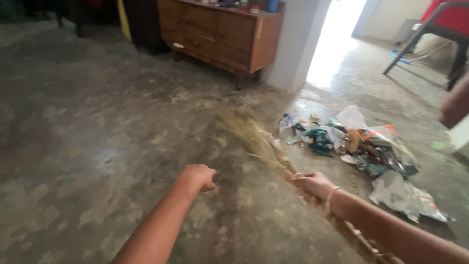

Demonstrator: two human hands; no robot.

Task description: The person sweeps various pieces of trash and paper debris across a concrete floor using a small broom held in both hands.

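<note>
My right hand (315, 186) grips the neck of a straw hand broom (254, 139), whose blurred bristles fan out over the concrete floor up and to the left. Just beyond the bristles lies a pile of rubbish (364, 146): plastic wrappers, paper scraps and a green cloth. My left hand (198, 177) hangs over the floor as a closed fist holding nothing, a short way left of the broom. A thin bangle circles my right wrist.
A wooden dresser (229, 34) on short legs stands against the back wall. A bright doorway (334, 39) opens to its right, past a white pillar (298, 44). A red chair with a black frame (439, 29) stands at the far right. Another person's arm (457, 105) shows at the right edge.
</note>
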